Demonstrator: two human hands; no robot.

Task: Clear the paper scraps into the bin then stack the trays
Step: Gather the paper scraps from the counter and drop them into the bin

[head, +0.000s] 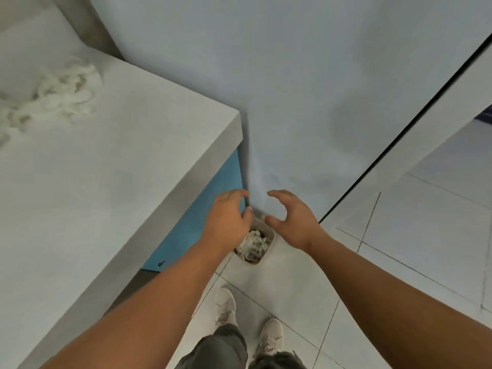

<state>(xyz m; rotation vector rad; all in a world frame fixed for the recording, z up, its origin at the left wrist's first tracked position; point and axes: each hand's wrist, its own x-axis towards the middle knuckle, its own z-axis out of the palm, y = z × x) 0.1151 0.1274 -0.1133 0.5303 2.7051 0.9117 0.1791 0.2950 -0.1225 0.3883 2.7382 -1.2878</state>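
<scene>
A small white bin [269, 251] stands on the floor in the corner between the table and the wall, with crumpled paper scraps [254, 245] inside it. My left hand [227, 218] and my right hand [290, 218] hover side by side above the bin, fingers loosely curved, holding nothing. A pile of white paper scraps [57, 95] lies on the grey table [111, 182] at the far left, blurred. No trays are in view.
The table's corner juts out at mid-left, with a blue panel [202, 217] under it. A pale wall [292, 89] rises behind the bin. White floor tiles [399, 262] spread to the right. My shoes [271, 335] stand just before the bin.
</scene>
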